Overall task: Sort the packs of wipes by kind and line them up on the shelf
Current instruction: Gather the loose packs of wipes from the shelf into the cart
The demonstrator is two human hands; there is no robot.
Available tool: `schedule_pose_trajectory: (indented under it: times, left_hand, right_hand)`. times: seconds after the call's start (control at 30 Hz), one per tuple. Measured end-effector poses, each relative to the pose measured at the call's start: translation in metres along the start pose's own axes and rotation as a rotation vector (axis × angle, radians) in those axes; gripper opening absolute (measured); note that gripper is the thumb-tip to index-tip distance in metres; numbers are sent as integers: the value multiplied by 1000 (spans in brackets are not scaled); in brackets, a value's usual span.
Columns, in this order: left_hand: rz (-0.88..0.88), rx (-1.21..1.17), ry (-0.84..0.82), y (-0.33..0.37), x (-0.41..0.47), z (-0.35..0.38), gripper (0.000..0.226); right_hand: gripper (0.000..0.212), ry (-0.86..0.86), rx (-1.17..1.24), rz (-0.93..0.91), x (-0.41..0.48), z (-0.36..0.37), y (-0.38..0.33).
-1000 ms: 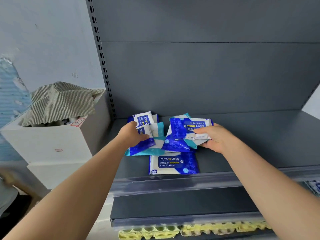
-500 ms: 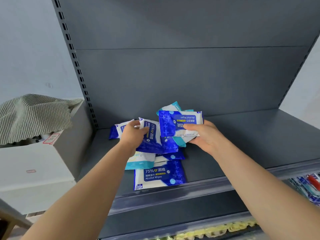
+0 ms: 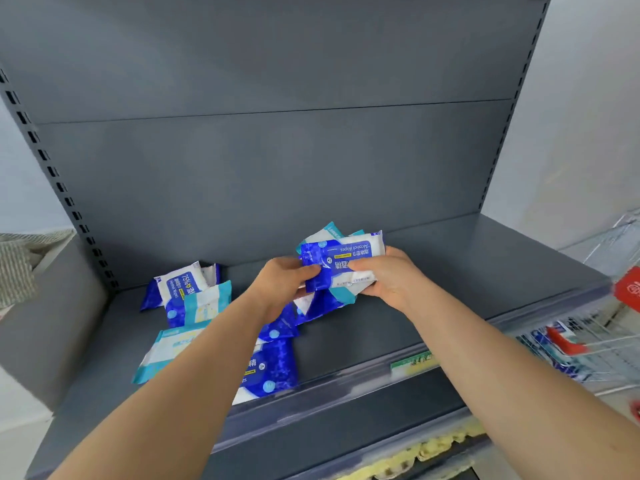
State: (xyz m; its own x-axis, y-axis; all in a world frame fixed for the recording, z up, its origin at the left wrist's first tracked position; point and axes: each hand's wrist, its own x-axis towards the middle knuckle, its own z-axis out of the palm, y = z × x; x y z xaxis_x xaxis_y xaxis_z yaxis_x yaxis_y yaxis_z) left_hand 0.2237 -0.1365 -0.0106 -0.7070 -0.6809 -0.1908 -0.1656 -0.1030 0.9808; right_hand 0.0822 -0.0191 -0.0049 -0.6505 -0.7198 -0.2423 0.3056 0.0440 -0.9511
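Dark grey metal shelf: fills centre of frame.
Loose pile of flat plastic wipe packs, blue-white and teal-white mixed: lying on shelf, left of centre.
Mixed bundle of blue and teal packs: centre of frame, between both hands.
Left hand, right hand: both curled around bundle.
Advice: split bundle by colour first; film probably slippery, so grip firmly.

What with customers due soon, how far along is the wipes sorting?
Nothing looks lined up yet. The left hand and right hand grip a mixed bundle of blue and teal packs. Loose packs lie jumbled on the shelf; all need sorting and lining up.
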Motion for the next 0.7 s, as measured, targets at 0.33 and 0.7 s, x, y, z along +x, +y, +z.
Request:
schedule_pose_trajectory:
  times: [0.33,0.7]
  left_hand:
    - [-142,212,370,-9,40,22,40]
    - [-178,-156,294,-7,32,63,121]
  right_hand:
    - [31,-93,-22,170,38,-61,6]
    - [37,-330,51,200,60,-66,14]
